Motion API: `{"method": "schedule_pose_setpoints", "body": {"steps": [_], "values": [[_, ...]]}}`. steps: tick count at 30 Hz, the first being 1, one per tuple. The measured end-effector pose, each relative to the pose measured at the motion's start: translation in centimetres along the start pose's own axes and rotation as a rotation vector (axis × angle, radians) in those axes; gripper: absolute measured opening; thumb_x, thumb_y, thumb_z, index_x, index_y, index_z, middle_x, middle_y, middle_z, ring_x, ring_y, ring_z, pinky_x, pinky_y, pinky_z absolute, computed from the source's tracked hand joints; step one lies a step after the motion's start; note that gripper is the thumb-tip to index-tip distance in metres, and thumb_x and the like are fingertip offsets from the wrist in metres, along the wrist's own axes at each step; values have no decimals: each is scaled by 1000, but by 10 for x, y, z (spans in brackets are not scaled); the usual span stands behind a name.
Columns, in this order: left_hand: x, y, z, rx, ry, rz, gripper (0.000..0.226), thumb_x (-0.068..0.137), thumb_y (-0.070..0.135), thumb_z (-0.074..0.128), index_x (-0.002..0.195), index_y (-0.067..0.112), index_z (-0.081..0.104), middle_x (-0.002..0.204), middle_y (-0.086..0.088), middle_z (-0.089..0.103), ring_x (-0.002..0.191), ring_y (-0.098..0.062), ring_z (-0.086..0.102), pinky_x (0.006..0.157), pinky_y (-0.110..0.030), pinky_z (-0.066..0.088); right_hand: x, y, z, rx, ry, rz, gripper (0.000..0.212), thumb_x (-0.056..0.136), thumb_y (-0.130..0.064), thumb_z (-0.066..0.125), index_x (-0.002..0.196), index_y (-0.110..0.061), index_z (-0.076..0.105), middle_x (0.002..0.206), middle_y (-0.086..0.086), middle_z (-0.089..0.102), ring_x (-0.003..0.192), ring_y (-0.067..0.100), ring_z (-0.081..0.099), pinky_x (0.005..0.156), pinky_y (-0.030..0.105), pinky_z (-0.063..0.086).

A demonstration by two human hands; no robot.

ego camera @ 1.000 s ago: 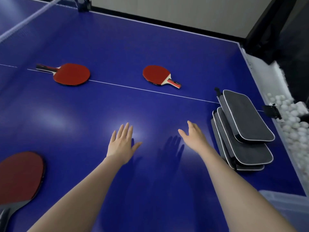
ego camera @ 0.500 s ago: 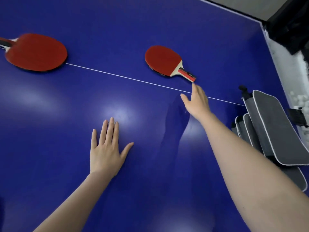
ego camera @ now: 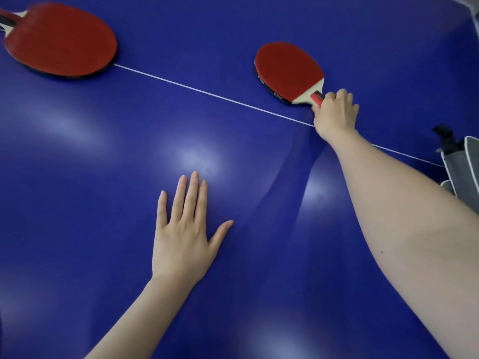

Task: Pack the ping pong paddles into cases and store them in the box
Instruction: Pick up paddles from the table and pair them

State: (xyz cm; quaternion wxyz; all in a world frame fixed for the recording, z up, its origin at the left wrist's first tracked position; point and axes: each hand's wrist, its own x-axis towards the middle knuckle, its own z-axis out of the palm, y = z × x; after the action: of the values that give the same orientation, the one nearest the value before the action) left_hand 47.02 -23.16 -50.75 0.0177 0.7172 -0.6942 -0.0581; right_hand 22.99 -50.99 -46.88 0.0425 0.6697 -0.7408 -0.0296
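**Right hand on the paddle's handle, left hand flat on the table**

The short-handled paddle sits at about one o'clock in the view, red rubber face up. Its blade is toward eleven o'clock and its red-and-black handle points down toward five. The right hand grips that handle, with fingers curled over it and knuckles up, so most of the handle is hidden under them. The pale wooden neck and a short stretch of red show between hand and blade. Whether the blade rests on the surface or is just clear of it cannot be told.

A thin white line runs across the blue table from ten o'clock to four o'clock. It passes just below the paddle and under the right wrist.

The left hand lies palm down on the table close to the centre, well apart from the paddle. Its fingers are straight and together, its thumb is spread toward three o'clock, and it holds nothing.

A second paddle, larger in the view and also red side up, lies at ten o'clock on the same line. Its handle runs off the left edge (it is slightly blurred).

At three o'clock, grey cases with white piping and a black strap are cut off by the frame.
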Motion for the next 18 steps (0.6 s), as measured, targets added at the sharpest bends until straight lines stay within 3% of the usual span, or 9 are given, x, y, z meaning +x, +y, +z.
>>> {"method": "schedule_pose_setpoints", "body": {"steps": [6, 8, 12, 18], "values": [[2, -1, 1, -25, -25, -2, 81, 93, 64, 18, 152, 9, 20, 160, -6, 15, 149, -22, 12, 118, -49, 15, -42, -7, -14, 158, 41, -22, 46, 99, -38, 45, 120, 3, 43, 120, 22, 50, 102, 45, 56, 69, 42, 39], [2, 0, -2, -26, -57, -12, 82, 92, 65, 13, 152, 10, 18, 161, -5, 14, 149, -22, 11, 119, -48, 12, -63, -7, -23, 249, 12, -6, 43, 98, -40, 46, 114, 0, 43, 112, 22, 58, 100, 45, 57, 66, 40, 37], [6, -2, -9, -23, -130, -21, 83, 90, 68, 1, 151, 14, -7, 162, -2, -9, 148, -19, -13, 120, -45, -3, -118, -13, -45, 519, -20, 53, 42, 96, -40, 50, 113, -2, 46, 107, 23, 62, 99, 45, 56, 69, 38, 36], [-14, -16, -39, -112, -177, 53, 75, 97, 58, 24, 154, 14, -1, 162, -2, -5, 149, -20, -8, 120, -38, -4, -228, -23, -67, 795, 43, 137, 32, 94, -38, 56, 98, -6, 50, 83, 8, 60, 84, 37, 59, 64, 35, 38]]}}
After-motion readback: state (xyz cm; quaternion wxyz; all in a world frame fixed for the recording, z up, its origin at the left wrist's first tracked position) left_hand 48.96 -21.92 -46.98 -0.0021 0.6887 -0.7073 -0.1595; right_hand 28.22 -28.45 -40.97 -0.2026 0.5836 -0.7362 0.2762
